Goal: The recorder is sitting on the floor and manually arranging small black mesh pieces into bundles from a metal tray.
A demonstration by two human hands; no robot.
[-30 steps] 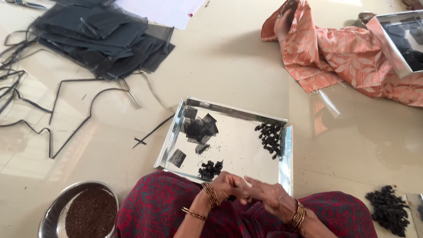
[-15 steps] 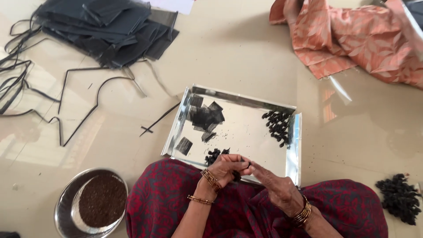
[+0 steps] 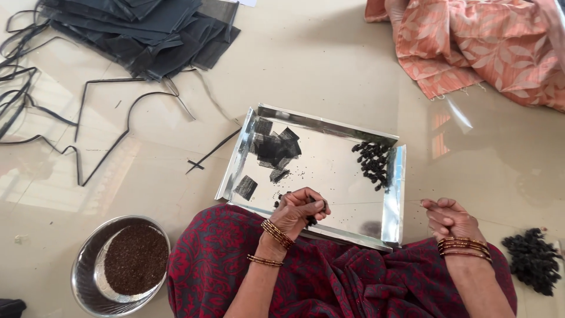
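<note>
Steel tray (image 3: 329,176), shiny, lay on the pale floor (image 3: 329,65) w/ its near edge touching the person's lap in red-patterned cloth (image 3: 329,282). Left hand (image 3: 301,209) hung over the tray's near-left part, fingers curled together, pinching a small dark bit (image 3: 321,204); just what it was, too small to tell. Right hand (image 3: 450,218) was off the tray's right edge, over the floor, fingers drawn together & bent in; whether it gripped anything, can't tell. Both wrists had bangles. On the tray: black fabric squares (image 3: 273,147) at upper left, one more square lower left, a cluster of small dark pieces (image 3: 372,162) at upper right, few specks between. Round steel bowl (image 3: 118,268) of brown grainy stuff sat on the floor left of the lap. Heap of dark pieces (image 3: 532,259) lay at far right, near the right wrist. Dark folded cloth pile (image 3: 141,29) w/ black strips (image 3: 76,135) at upper left; orange leaf-print cloth (image 3: 488,47) upper right.
</note>
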